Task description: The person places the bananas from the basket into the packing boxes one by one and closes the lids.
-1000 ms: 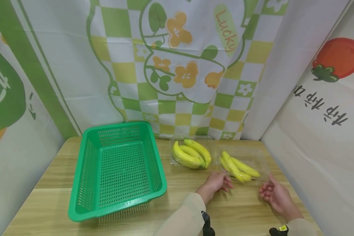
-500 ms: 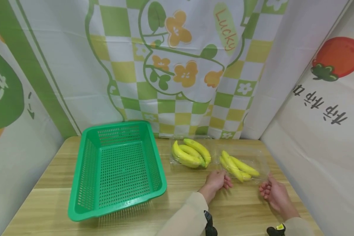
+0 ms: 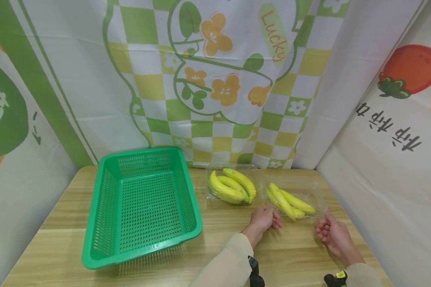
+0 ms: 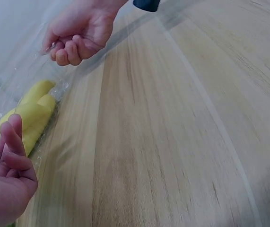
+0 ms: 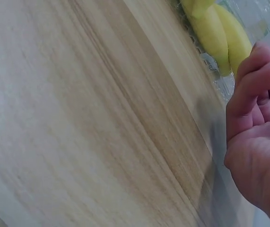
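Note:
A clear plastic box point(image 3: 310, 187) with several yellow bananas point(image 3: 287, 203) lies at the right of the table. My left hand point(image 3: 263, 221) is at its near left corner, fingers curled and thumb against the edge; in the left wrist view this hand point(image 4: 7, 175) partly covers the bananas. At the near right corner, my right hand point(image 3: 335, 235) pinches the plastic rim between thumb and curled index finger. The left wrist view shows that pinch of the right hand point(image 4: 80, 35) more closely. Fingers of the right hand point(image 5: 260, 113) are bent in the right wrist view, where its grip is hidden.
Left of this box stands a second clear plastic box point(image 3: 210, 197) with several bananas point(image 3: 233, 186). A large green perforated basket point(image 3: 195, 207) occupies the left of the wooden table point(image 3: 215, 247). Printed cloth point(image 3: 215, 131) hangs behind the table, with walls at both sides.
Almost nothing differs. Both hands keep their places at the box corners, and the whole head view has shifted very slightly.

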Demonstrator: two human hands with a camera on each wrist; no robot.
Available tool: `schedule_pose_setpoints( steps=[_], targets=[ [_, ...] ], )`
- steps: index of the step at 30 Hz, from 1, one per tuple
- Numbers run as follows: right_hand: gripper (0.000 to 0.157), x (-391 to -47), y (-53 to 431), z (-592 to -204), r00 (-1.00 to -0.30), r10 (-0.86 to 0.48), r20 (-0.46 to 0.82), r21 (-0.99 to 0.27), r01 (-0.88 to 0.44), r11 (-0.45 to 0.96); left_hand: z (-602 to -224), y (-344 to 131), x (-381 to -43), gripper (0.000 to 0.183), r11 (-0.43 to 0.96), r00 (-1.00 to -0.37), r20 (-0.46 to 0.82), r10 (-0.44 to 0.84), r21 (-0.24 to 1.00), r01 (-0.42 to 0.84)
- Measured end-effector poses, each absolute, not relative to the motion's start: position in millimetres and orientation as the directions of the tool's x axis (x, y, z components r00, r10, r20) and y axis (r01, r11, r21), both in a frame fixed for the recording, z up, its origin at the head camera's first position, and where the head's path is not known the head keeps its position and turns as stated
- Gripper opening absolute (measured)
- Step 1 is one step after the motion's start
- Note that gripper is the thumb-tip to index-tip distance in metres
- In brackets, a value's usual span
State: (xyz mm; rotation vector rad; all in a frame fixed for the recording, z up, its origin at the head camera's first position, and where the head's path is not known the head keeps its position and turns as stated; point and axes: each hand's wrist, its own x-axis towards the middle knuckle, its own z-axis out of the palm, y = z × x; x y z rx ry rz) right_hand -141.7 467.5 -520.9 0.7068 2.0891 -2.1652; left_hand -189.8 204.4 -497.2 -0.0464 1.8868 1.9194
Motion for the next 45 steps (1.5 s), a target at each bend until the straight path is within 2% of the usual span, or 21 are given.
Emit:
schedule_pose_setpoints(
  steps=[8,19,31,38,45],
  targets=[
    [0.066,-136.4,470.1,-517.9,-0.88,0.255,-0.401,-0.916,0.382,-0.122,-492.6,204.6,-186.1,0.026,0.061,-0.901,-0.317,0.295,0.948,-0.313],
    [0.064,-139.5,467.7,-519.1,-0.898,0.239,-0.37,-0.929,0.356,-0.101,-491.0,201.8,-190.3,0.013,0.061,-0.917,-0.332,0.221,0.943,-0.327],
    [0.055,-144.7,468.2,-520.0,-0.871,0.313,-0.379,-0.925,0.365,-0.106,-491.2,203.8,-190.8,0.016,0.067,-0.911,-0.332,0.244,0.943,-0.326],
    [0.056,-145.8,474.4,-521.2,-0.872,0.34,-0.352,-0.928,0.373,-0.006,-489.5,208.2,-191.2,0.014,0.039,-0.911,-0.333,0.246,0.942,-0.333],
    [0.059,-144.0,476.8,-521.6,-0.87,0.332,-0.364,-0.928,0.371,-0.043,-491.4,210.0,-190.1,0.015,0.065,-0.911,-0.327,0.252,0.945,-0.321]
  ],
)
